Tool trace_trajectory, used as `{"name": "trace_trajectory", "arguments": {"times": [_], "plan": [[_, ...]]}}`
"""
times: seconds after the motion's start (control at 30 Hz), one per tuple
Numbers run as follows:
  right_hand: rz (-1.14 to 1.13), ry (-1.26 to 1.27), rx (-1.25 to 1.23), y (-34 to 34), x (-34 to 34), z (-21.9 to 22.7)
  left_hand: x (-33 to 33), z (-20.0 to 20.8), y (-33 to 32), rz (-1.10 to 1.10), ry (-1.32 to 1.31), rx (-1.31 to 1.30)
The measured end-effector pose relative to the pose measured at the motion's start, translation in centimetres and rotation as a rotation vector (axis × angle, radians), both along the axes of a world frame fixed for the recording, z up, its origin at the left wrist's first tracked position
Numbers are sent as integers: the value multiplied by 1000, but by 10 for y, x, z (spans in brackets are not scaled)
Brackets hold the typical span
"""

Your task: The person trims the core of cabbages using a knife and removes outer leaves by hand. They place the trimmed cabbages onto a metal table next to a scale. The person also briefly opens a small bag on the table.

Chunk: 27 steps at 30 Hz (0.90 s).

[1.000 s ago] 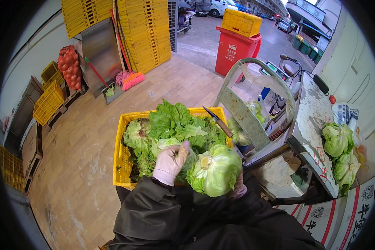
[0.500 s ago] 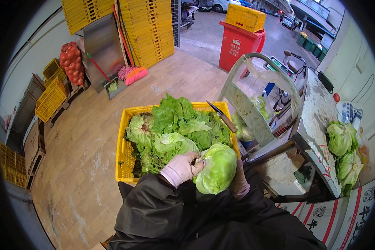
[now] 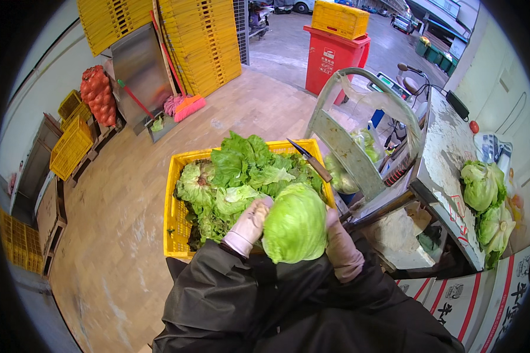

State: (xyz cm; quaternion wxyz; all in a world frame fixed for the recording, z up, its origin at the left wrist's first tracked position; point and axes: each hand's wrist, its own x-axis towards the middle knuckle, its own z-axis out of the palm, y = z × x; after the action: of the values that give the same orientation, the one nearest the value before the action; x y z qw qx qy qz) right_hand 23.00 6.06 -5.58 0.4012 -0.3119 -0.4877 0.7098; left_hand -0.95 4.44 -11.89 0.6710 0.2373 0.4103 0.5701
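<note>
A round, pale green head of lettuce [image 3: 296, 223] is held up over my lap, at the near edge of a yellow plastic crate [image 3: 169, 226]. My left hand [image 3: 250, 226], in a pale pinkish glove, grips its left side. On the opposite side my right hand [image 3: 341, 246], gloved alike, supports it, with most of its fingers hidden behind the head. Loose lettuce leaves [image 3: 241, 162] fill the crate, some with browned edges. A knife [image 3: 312, 162] with a wooden handle lies across the crate's far right corner.
To the right are a metal-framed chair [image 3: 350, 156] and a worn table [image 3: 439, 170] bearing more lettuce heads [image 3: 483, 185]. Printed cartons [image 3: 483, 306] stand at the lower right. Farther off are a red bin [image 3: 334, 62], stacked yellow crates [image 3: 200, 47] and a broom [image 3: 189, 107].
The lettuce head has been raised slightly and turned, so a smoother side faces up. My left hand has shifted from its top to its left side; more of my right hand shows.
</note>
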Motion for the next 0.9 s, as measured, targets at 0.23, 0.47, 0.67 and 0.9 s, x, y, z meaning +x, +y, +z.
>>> {"name": "trace_trajectory", "arguments": {"times": [0.23, 0.47, 0.67, 0.9], "plan": [[101, 286, -108, -7, 13, 95, 7, 99, -15, -89, -783, 125], [-18, 205, -141, -8, 20, 90, -4, 111, -21, 48, -182, 794], [-8, 196, -147, -6, 24, 83, 2, 106, -26, 67, 72, 907], [-14, 25, -38, -8, 16, 81, -8, 91, -7, -310, -619, 524]]}}
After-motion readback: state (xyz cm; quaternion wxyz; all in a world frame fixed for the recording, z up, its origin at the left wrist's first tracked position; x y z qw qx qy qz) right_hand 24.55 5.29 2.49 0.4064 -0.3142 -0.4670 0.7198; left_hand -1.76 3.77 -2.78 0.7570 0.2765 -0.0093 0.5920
